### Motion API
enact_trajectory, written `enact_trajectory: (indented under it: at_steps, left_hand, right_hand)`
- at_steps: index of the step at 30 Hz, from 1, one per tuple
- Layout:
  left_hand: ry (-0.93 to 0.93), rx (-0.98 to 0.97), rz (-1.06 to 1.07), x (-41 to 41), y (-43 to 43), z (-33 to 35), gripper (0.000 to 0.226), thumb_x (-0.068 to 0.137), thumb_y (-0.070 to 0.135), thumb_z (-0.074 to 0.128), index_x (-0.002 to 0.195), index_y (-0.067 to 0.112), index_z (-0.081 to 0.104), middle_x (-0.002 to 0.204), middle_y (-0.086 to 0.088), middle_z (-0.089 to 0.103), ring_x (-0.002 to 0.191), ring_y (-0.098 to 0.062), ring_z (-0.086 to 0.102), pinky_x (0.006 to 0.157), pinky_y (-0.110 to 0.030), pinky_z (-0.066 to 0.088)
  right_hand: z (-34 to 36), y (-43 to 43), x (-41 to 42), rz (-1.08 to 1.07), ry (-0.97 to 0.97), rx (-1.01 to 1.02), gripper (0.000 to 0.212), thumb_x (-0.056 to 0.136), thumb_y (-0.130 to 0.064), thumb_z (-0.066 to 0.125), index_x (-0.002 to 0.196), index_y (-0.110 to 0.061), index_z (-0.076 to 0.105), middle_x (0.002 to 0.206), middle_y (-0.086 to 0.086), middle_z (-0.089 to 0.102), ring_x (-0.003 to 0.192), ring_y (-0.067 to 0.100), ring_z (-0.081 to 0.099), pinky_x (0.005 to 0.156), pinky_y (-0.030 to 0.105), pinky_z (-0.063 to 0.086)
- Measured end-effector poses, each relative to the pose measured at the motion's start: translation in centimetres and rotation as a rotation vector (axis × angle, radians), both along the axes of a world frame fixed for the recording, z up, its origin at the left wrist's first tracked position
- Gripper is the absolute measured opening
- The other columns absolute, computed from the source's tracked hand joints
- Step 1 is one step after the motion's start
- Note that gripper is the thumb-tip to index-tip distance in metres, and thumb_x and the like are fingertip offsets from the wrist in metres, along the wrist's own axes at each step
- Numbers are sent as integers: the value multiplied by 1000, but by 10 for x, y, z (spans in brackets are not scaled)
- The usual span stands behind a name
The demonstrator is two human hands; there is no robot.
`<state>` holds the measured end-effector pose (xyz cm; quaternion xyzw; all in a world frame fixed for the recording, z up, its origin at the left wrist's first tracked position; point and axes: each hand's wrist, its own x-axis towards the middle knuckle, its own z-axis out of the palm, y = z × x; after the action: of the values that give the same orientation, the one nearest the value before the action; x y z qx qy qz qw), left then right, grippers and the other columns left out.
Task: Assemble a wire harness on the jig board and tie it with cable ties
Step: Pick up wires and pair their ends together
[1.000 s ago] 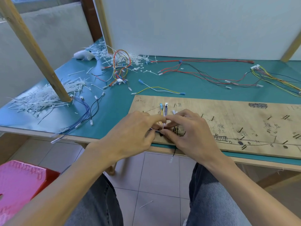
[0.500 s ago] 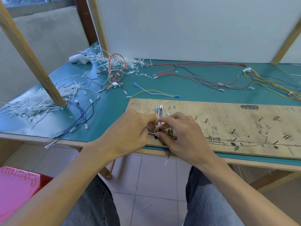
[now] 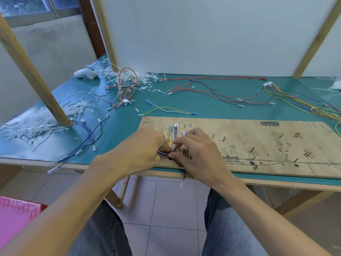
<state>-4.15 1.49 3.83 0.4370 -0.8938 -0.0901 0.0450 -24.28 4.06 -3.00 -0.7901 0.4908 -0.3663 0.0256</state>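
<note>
At near-left corner of the scuffed plywood jig board (image 3: 267,145), lying on the green-matted surface (image 3: 221,111): thin yellow, white and purple wire bundle (image 3: 175,134). Left hand (image 3: 140,152) curled, gripping bundle's lower end. Right hand (image 3: 201,154) pinches it, thumb against forefinger.

Rightward the jig board (image 3: 267,137) lies open; a slanted wooden post (image 3: 41,80) and cable-tie heap (image 3: 27,126) crowd the left.

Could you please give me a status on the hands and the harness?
Left hand and right hand both pinching wire bundle. Bundle at jig board left end. Pinch spot hidden by fingers.
</note>
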Motion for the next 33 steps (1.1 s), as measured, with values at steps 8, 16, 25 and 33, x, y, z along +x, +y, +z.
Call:
enact_trajectory:
  at_steps: [8, 16, 25, 33]
  left_hand:
    - [-173, 41, -69, 2, -9, 8, 58, 78, 7, 43, 116, 32, 78, 109, -2, 76, 102, -28, 65, 86, -41, 56]
    - [-298, 29, -123, 1, -1, 15, 48, 84, 18, 42, 115, 25, 78, 117, 0, 71, 102, -25, 62, 83, -41, 53]
    - [-194, 15, -94, -7, 4, 20, 54, 80, 35, 35, 105, 23, 81, 93, -2, 76, 86, -26, 60, 68, -31, 48]
    - [-7, 24, 23, -6, -9, 17, 42, 80, 0, 49, 87, 29, 78, 79, 21, 71, 80, 5, 62, 67, -6, 43]
  right_hand:
    - [1, 0, 1, 25, -61, 97, 16, 87, -41, 83, 84, -26, 83, 89, -17, 70, 104, 15, 50, 80, 42, 52]
    - [7, 8, 7, 84, 347, -317, 28, 100, -30, 70, 78, -15, 76, 90, -5, 67, 104, 30, 60, 82, 42, 45]
    - [23, 11, -16, 65, 356, -243, 36, 106, -40, 53, 91, -22, 80, 99, -9, 71, 105, 24, 59, 90, 41, 44]
    - [54, -71, -100, -209, -570, 576, 36, 98, -35, 71, 68, -15, 74, 67, -5, 73, 62, 10, 65, 59, 22, 51]
